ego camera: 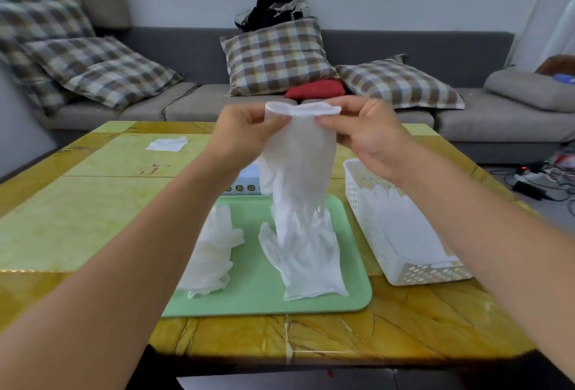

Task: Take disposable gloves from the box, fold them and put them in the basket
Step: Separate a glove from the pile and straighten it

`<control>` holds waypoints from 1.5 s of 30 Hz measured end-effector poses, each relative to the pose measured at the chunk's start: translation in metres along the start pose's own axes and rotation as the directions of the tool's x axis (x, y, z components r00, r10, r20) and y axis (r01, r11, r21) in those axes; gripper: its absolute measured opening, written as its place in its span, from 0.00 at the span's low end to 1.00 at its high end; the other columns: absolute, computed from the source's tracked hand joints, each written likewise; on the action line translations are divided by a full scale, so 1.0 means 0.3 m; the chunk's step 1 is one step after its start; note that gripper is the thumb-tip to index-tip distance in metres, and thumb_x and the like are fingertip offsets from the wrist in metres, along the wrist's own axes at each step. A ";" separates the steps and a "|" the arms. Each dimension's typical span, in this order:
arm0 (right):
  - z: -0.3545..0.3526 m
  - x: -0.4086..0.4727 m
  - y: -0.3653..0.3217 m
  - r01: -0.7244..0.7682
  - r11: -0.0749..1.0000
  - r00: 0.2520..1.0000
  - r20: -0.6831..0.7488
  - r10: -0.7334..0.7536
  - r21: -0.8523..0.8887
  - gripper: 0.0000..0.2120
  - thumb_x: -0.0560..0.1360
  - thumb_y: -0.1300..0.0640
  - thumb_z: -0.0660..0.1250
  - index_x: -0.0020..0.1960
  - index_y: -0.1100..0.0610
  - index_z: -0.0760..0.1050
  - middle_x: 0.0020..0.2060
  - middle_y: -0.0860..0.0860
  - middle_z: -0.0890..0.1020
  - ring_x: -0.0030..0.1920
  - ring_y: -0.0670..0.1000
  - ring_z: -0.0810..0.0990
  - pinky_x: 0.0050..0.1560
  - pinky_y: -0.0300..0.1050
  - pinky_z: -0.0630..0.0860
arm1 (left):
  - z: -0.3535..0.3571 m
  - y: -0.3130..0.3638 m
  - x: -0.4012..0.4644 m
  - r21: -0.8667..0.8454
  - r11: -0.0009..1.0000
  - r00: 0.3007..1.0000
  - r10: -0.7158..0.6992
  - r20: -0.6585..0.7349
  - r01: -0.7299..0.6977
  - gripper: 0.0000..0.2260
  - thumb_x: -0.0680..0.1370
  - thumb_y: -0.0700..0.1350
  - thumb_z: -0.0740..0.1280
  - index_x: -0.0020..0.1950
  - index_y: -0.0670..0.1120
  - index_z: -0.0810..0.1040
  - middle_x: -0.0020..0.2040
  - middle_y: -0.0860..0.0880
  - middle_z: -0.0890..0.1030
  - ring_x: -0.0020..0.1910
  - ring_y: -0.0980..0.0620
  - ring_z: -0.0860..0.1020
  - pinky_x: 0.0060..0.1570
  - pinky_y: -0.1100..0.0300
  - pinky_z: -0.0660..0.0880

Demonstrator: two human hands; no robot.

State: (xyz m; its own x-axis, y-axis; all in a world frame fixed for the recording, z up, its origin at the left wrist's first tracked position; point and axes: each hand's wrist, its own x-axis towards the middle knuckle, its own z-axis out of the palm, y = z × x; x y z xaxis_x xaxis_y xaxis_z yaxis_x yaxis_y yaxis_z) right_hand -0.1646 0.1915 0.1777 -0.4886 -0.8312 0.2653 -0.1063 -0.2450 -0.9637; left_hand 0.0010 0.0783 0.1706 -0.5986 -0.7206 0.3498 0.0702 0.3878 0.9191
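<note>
A translucent white disposable glove (300,162) hangs by its cuff above the table. My left hand (241,134) pinches the cuff's left corner and my right hand (365,133) pinches its right corner. Its fingers dangle down to the green tray (258,302). A flat glove (311,262) lies on the tray under it, and a crumpled pile of gloves (213,252) sits at the tray's left. The glove box (247,179) stands behind the tray, mostly hidden by my left arm and the hanging glove. The white perforated basket (404,276) at the right holds folded gloves.
A white tissue (168,144) lies on the far left of the yellow-green table (77,218). Behind the table runs a grey sofa (466,109) with plaid cushions. Cables and a power strip (535,173) lie on the floor at the right.
</note>
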 end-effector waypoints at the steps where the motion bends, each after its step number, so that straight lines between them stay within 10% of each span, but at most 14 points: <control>1: -0.010 0.008 -0.034 0.107 0.994 0.994 -0.004 -0.107 -0.010 0.09 0.74 0.67 0.73 0.54 0.63 0.82 0.49 0.57 0.86 0.49 0.53 0.84 0.55 0.47 0.82 | -0.014 0.038 0.015 -0.015 0.996 0.996 0.088 0.015 -0.088 0.04 0.80 0.44 0.71 0.49 0.49 0.86 0.46 0.50 0.87 0.46 0.54 0.85 0.49 0.59 0.80; 5: -0.042 -0.035 0.026 0.150 0.917 0.989 0.063 -0.137 -0.370 0.08 0.71 0.67 0.77 0.46 0.57 0.82 0.41 0.51 0.84 0.42 0.47 0.80 0.47 0.37 0.79 | -0.021 0.003 -0.019 0.190 0.966 0.982 0.157 0.102 -0.174 0.07 0.79 0.47 0.70 0.53 0.46 0.86 0.44 0.52 0.87 0.40 0.57 0.83 0.43 0.68 0.76; 10: -0.050 -0.138 0.276 0.186 0.534 0.932 0.320 0.169 -0.825 0.06 0.71 0.61 0.78 0.44 0.54 0.82 0.42 0.50 0.85 0.44 0.51 0.83 0.51 0.53 0.80 | 0.001 -0.299 -0.169 0.477 0.877 0.959 -0.092 0.269 -0.050 0.05 0.74 0.47 0.77 0.46 0.47 0.88 0.39 0.52 0.87 0.37 0.57 0.83 0.42 0.59 0.78; 14: -0.031 -0.223 0.318 0.359 0.256 0.851 0.427 0.306 -0.898 0.06 0.73 0.60 0.70 0.46 0.49 0.79 0.44 0.47 0.80 0.46 0.51 0.80 0.48 0.53 0.80 | 0.023 -0.348 -0.225 0.550 0.815 0.866 -0.132 0.482 -0.181 0.02 0.72 0.43 0.78 0.44 0.48 0.88 0.39 0.55 0.86 0.41 0.59 0.83 0.44 0.69 0.75; 21: -0.018 -0.305 0.274 0.488 0.020 0.791 0.452 0.413 -0.873 0.11 0.70 0.68 0.63 0.40 0.52 0.69 0.36 0.48 0.68 0.39 0.57 0.76 0.34 0.47 0.68 | 0.060 -0.360 -0.245 0.622 0.726 0.805 -0.164 0.570 -0.292 0.06 0.72 0.47 0.78 0.48 0.51 0.87 0.47 0.57 0.85 0.48 0.59 0.80 0.55 0.58 0.76; 27: 0.003 -0.337 0.260 0.466 0.050 0.713 0.408 0.570 -0.883 0.09 0.72 0.66 0.65 0.45 0.53 0.71 0.37 0.48 0.70 0.39 0.55 0.75 0.32 0.45 0.69 | 0.096 -0.344 -0.277 0.647 0.666 0.697 -0.261 0.668 -0.371 0.09 0.72 0.45 0.76 0.52 0.51 0.85 0.53 0.55 0.82 0.51 0.56 0.77 0.57 0.55 0.75; 30: -0.022 -0.287 0.192 0.326 0.227 0.650 0.392 0.651 -0.918 0.13 0.73 0.60 0.69 0.56 0.51 0.81 0.48 0.45 0.79 0.48 0.49 0.81 0.48 0.46 0.80 | 0.080 -0.286 -0.263 0.637 0.715 0.670 -0.324 0.668 -0.288 0.12 0.70 0.48 0.71 0.53 0.53 0.85 0.50 0.58 0.82 0.48 0.62 0.76 0.53 0.66 0.74; 34: 0.010 -0.114 0.215 0.076 0.489 0.910 0.261 0.322 -0.869 0.08 0.77 0.62 0.67 0.52 0.57 0.85 0.41 0.43 0.82 0.39 0.40 0.80 0.41 0.34 0.76 | 0.082 -0.304 -0.205 0.725 0.665 0.911 -0.167 0.378 -0.179 0.16 0.72 0.59 0.71 0.54 0.52 0.84 0.50 0.57 0.82 0.50 0.58 0.79 0.49 0.61 0.75; 38: 0.067 0.026 0.417 -0.198 0.334 0.932 -0.071 0.356 -0.921 0.13 0.76 0.60 0.70 0.34 0.58 0.70 0.32 0.53 0.73 0.34 0.54 0.75 0.33 0.43 0.71 | 0.106 -0.373 -0.195 0.933 0.306 0.926 -0.261 0.272 -0.187 0.30 0.72 0.70 0.67 0.66 0.50 0.75 0.62 0.52 0.75 0.62 0.49 0.73 0.60 0.51 0.72; 45: 0.133 0.039 0.486 -0.270 0.253 0.919 -0.170 0.357 -0.929 0.11 0.73 0.59 0.75 0.49 0.58 0.73 0.49 0.54 0.78 0.50 0.57 0.81 0.42 0.45 0.72 | 0.104 -0.411 -0.192 0.909 0.385 0.893 -0.338 0.298 -0.158 0.28 0.75 0.64 0.68 0.65 0.46 0.72 0.62 0.47 0.73 0.62 0.45 0.73 0.57 0.51 0.72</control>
State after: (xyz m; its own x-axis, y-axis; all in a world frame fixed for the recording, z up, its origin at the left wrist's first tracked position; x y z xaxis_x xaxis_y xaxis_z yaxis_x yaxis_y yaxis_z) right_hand -0.1511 0.1262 0.0415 -0.6339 -0.7662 -0.1054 -0.6995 0.6261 -0.3447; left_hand 0.0018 0.0899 0.0316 -0.7960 -0.6030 -0.0528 -0.6041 0.7857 0.1333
